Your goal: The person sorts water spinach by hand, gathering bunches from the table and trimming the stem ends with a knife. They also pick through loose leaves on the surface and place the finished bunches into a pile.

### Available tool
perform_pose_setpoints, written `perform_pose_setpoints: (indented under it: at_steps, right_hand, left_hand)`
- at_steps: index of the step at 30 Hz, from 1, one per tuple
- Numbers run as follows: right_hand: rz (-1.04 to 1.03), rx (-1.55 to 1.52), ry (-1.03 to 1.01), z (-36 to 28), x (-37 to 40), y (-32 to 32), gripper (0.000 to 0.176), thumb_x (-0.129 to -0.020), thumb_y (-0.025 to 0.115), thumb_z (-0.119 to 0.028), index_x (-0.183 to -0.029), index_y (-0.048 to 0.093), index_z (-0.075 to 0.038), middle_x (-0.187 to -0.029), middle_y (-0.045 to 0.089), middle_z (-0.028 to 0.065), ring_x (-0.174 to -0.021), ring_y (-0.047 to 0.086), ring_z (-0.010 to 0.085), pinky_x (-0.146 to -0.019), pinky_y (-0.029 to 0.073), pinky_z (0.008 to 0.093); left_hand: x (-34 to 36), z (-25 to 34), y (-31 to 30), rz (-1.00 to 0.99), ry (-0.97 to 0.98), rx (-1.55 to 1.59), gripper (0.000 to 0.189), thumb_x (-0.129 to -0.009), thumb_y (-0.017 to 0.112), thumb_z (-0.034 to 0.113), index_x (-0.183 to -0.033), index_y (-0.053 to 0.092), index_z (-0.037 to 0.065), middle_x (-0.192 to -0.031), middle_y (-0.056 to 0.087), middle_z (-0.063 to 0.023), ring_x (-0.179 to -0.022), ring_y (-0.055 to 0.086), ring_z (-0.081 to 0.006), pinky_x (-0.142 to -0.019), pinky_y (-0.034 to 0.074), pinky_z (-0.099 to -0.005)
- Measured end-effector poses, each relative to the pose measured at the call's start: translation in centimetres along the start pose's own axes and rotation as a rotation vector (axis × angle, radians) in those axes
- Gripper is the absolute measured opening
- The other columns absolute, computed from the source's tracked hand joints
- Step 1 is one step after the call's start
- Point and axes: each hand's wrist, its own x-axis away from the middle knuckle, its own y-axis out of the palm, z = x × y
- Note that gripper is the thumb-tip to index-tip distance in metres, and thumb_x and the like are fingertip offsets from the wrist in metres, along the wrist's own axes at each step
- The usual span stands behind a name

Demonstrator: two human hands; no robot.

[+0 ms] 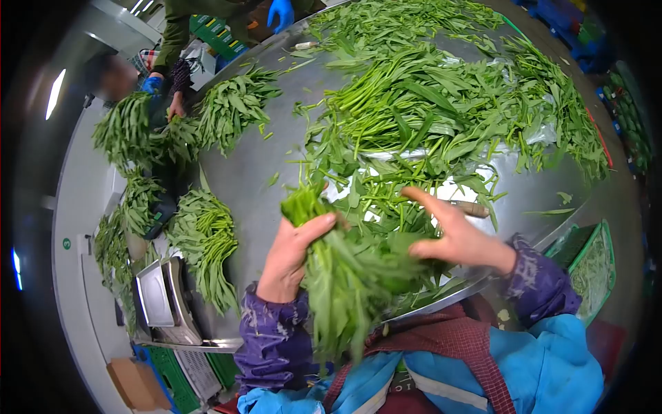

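Observation:
My left hand [291, 254] is wrapped round a bunch of leafy greens [345, 283], its cut stems pointing up and its leaves hanging down over the table edge. To the right, my right hand [458, 234] has its fingers and thumb apart beside the leaves, which are blurred there. A knife with a wooden handle [472, 208] lies just above my right hand on the metal table [269, 172]. Beyond both hands lies a large heap of loose greens [414, 96].
Finished-looking bunches [207, 241] lie at the table's left side, near a weighing scale [157, 293]. Co-workers stand at the upper left, one with blue gloves [281, 15]. A green crate [593, 272] stands at the right, a cardboard box [138, 383] at the lower left.

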Motion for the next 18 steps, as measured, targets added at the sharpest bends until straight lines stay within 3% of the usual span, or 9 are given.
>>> perform_pose_setpoints:
  at_steps: [2,4,7,9,11,12,14,16,18]
  right_hand:
    - [-0.092,-0.152,-0.049,-2.4,-1.7,2.5,0.102,-0.068,0.07,-0.042,-0.136,0.011,0.006,-0.138,0.022,0.0285,-0.129,0.026,0.0356,-0.106,0.023,0.0378]
    - [-0.086,-0.125,-0.046,-3.1,-2.7,5.7,0.115,-0.064,0.072,-0.048,-0.134,0.003,0.012,-0.135,0.019,0.0352,-0.128,0.025,0.04,-0.106,0.023,0.0391]
    - [0.033,-0.293,0.042,-3.6,-3.2,7.7,0.114,-0.063,0.073,-0.047,-0.134,0.006,0.012,-0.134,0.025,0.0334,-0.125,0.031,0.0396,-0.104,0.027,0.0382]
    - [0.114,-0.497,0.137,-1.7,-4.0,9.5,0.1,-0.064,0.075,-0.033,-0.135,0.016,0.004,-0.124,0.045,0.0215,-0.11,0.05,0.0297,-0.095,0.038,0.0343]
    - [0.05,-0.876,0.097,-1.2,-4.5,8.5,0.082,-0.066,0.075,-0.021,-0.131,0.029,0.001,-0.118,0.051,0.0141,-0.104,0.053,0.022,-0.092,0.04,0.0311]
    - [0.047,-0.874,0.096,-0.9,-4.5,7.9,0.082,-0.066,0.075,-0.021,-0.131,0.029,0.001,-0.118,0.051,0.0141,-0.104,0.053,0.022,-0.092,0.04,0.0311]
    - [-0.028,-0.995,0.25,-0.5,-4.3,7.1,0.065,-0.068,0.074,-0.013,-0.122,0.041,0.001,-0.111,0.055,0.0106,-0.101,0.054,0.0183,-0.09,0.043,0.0316]
    - [-0.016,-1.076,0.27,-0.5,-4.3,6.5,0.064,-0.068,0.074,-0.013,-0.121,0.042,0.001,-0.11,0.055,0.0104,-0.099,0.054,0.0179,-0.088,0.044,0.032]
    - [0.001,-1.144,0.269,-0.5,-4.5,6.6,0.062,-0.069,0.075,-0.015,-0.12,0.043,0.0,-0.109,0.056,0.0103,-0.098,0.055,0.018,-0.087,0.044,0.0321]
  left_hand:
    - [-1.0,0.2,1.3,0.077,0.074,-0.034,0.054,-0.077,0.066,0.002,-0.124,0.039,0.001,-0.091,0.057,-0.0066,-0.078,0.059,-0.0145,-0.067,0.05,-0.0262]
    - [-1.6,0.2,2.1,0.123,0.116,0.029,0.051,-0.077,0.066,0.003,-0.121,0.04,0.002,-0.091,0.057,-0.0056,-0.078,0.059,-0.0138,-0.067,0.05,-0.027]
    - [-2.2,-0.6,2.3,0.157,0.13,0.072,0.053,-0.078,0.064,0.003,-0.123,0.037,0.003,-0.096,0.056,-0.0063,-0.082,0.058,-0.0148,-0.069,0.05,-0.0275]
    - [-1.8,-0.9,2.0,0.162,0.115,0.104,0.055,-0.079,0.063,0.003,-0.125,0.034,0.003,-0.101,0.055,-0.0075,-0.087,0.058,-0.016,-0.072,0.049,-0.0281]
    - [-0.5,-0.8,1.6,0.088,0.121,0.149,0.066,-0.08,0.062,0.006,-0.134,0.023,0.006,-0.114,0.049,-0.0112,-0.102,0.052,-0.0201,-0.085,0.044,-0.0323]
    - [0.2,-0.9,0.1,0.077,0.028,0.103,0.074,-0.083,0.06,0.013,-0.14,0.013,0.009,-0.124,0.043,-0.0133,-0.113,0.043,-0.0227,-0.095,0.037,-0.0356]
    - [1.5,-1.9,-3.7,0.02,-0.073,0.055,0.074,-0.084,0.059,0.018,-0.141,0.011,0.01,-0.126,0.041,-0.0135,-0.116,0.041,-0.0235,-0.097,0.035,-0.0361]
    - [2.7,-3.7,-5.2,0.006,-0.255,-0.003,0.073,-0.086,0.057,0.028,-0.141,0.012,0.011,-0.136,0.033,-0.0127,-0.122,0.036,-0.024,-0.1,0.03,-0.0366]
    - [3.4,-6.4,-7.0,0.003,-0.369,0.031,0.072,-0.085,0.058,0.028,-0.14,0.016,0.009,-0.135,0.034,-0.0109,-0.122,0.035,-0.0202,-0.1,0.03,-0.0338]
